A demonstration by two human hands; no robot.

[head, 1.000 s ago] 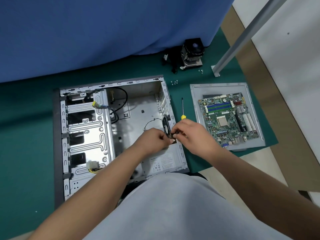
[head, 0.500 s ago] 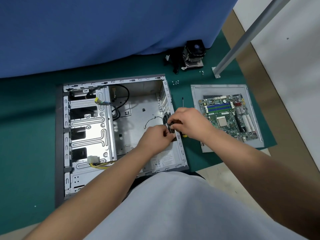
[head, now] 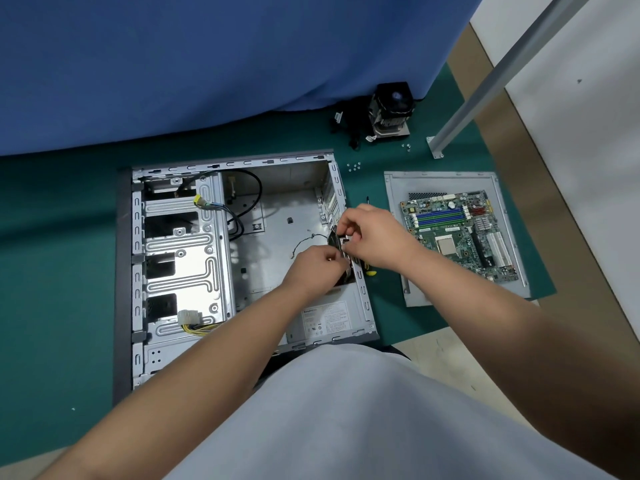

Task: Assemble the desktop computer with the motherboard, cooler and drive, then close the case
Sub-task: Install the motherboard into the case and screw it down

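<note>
A green motherboard (head: 460, 237) with blue memory slots is seen on a grey side panel (head: 394, 216); a dark-green mat (head: 59, 271), blue cloth (head: 207, 64) and silver case (head: 277, 199) are shown.

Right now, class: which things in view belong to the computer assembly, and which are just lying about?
Belong to the job:
open case
rear fan, held by left hand and right hand
motherboard
cooler
side panel
loose screws

Lying about:
blue cloth
metal pole
</note>
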